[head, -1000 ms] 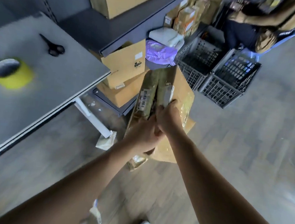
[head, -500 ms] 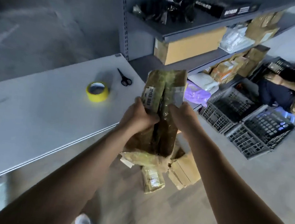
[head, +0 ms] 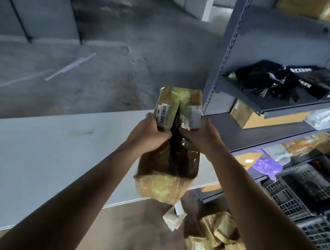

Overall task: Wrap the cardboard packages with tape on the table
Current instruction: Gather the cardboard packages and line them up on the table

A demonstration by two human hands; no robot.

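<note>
Gripping the package (head: 170, 145) at mid-height, left hand (head: 149, 133) and right hand (head: 199, 135) fingers curl tightly round its sides, above the table (head: 38, 153).

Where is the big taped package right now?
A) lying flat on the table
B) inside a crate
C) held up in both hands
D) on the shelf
C: the left hand and right hand each grip the package near its top, holding it up in front of the table.
</note>
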